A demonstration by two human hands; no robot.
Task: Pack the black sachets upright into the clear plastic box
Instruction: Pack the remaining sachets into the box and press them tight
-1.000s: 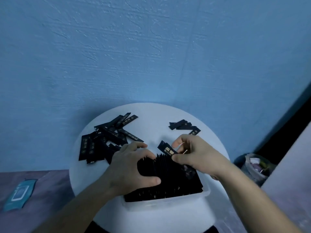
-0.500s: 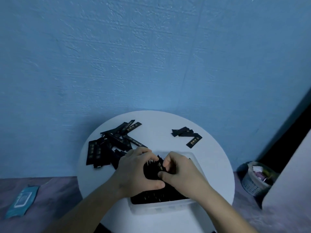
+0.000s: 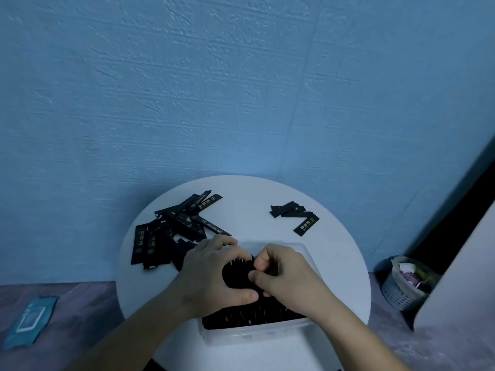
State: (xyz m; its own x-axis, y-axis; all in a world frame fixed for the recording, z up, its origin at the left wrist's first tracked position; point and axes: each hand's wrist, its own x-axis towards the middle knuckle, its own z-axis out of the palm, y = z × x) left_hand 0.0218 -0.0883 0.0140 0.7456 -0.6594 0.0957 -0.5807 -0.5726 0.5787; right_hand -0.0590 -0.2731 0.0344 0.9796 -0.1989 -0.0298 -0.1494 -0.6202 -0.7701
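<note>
— The one the right hand (image 3: 284, 274) held up a second ago?
— Pushed down into the clear plastic box (image 3: 257, 336) at six o'clock. The left hand (image 3: 214, 274) curls round the packed sachets (image 3: 251, 317); the right pinches their tops. The loose sachets (image 3: 174, 228) wait at ten o'clock on the worktop (image 3: 334, 263).

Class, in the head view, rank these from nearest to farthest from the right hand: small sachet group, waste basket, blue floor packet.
1. Small sachet group, tabletop, beyond the right hand.
2. Waste basket, floor, right.
3. Blue packet, floor, far left.
</note>
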